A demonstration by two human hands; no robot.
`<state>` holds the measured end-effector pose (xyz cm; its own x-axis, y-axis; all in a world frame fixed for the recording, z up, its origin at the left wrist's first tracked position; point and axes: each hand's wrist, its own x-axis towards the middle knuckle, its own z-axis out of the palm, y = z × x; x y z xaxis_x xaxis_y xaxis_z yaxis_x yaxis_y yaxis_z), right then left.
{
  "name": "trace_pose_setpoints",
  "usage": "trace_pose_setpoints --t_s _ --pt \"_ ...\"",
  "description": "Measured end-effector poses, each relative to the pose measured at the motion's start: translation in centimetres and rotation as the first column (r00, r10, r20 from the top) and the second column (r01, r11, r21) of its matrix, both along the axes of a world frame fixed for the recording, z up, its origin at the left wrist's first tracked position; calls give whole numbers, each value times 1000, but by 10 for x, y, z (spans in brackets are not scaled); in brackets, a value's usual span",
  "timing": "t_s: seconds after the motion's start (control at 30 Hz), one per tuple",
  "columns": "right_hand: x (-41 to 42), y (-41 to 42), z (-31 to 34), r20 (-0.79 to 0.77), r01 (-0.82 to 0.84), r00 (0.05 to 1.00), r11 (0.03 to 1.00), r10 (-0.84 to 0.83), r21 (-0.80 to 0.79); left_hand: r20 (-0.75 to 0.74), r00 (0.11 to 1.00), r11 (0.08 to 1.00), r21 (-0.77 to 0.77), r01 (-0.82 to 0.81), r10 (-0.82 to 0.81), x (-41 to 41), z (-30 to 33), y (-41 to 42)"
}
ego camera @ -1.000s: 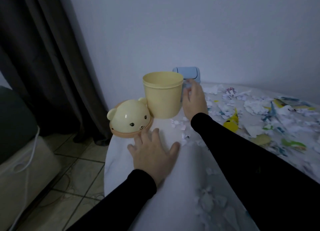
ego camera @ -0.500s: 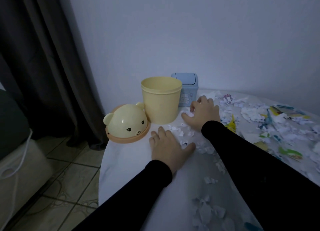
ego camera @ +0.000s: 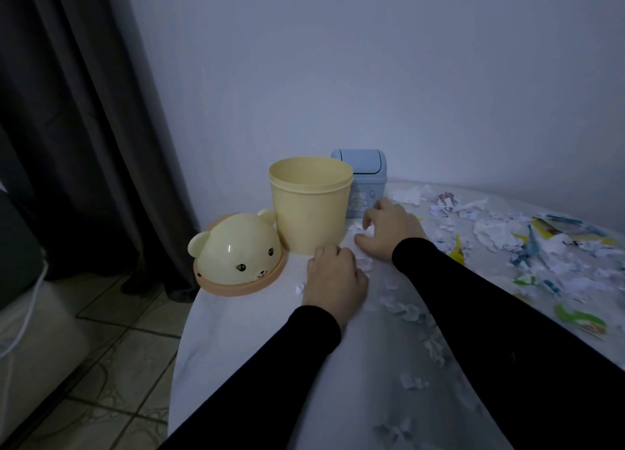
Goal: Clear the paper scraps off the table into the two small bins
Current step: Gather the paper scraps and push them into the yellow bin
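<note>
Table: round white table, strewn with torn paper on its right half.
Scraps: small white and coloured torn paper scraps, thickest to the right; a few white bits lie between the two hands, and one stray bit lies just beside the left hand.
Open bin: pale yellow round plastic bin, upright, lid off, at the table's left edge.
Lid: cream bear-face dome lid on a peach rim, laid just beside the yellow bin.
Second bin: small light-blue swing-lid plastic bin, behind the yellow one, flap closed.
Left hand: left hand pressed on the table, fingers curled under; contents cannot be told.
Right hand: right hand curled narrowly over white scraps near the blue bin's foot.
Risk: light scraps may be scattered off the near edge if raked fast; the yellow bin, judged light, may be knocked over by a knuckle; loosely gathered bits may be dropped on the lift.
</note>
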<state>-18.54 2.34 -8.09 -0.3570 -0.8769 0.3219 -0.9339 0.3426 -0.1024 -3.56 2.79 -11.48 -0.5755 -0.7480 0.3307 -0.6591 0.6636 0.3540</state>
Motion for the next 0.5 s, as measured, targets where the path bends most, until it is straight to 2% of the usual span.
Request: trace_pose_setpoints --t_s 0.1,0.17,0.3,0.37,0.5 --pt "-1 -9 -7 142 -65 989 987 44 150 39 991 974 -195 -117 126 6 3 5" --pt "1 -12 -14 184 -63 982 985 33 161 33 976 943 -268 -197 213 9 -1 8" --pt "6 -10 -18 92 -6 996 996 -2 91 146 960 970 -70 -232 240 19 0 22" --pt "7 -5 -18 148 -18 989 998 9 59 171 971 981 60 -182 170 20 -2 25" --pt "1 17 -11 281 -94 958 991 65 92 91 995 988 149 -42 28 21 5 23"
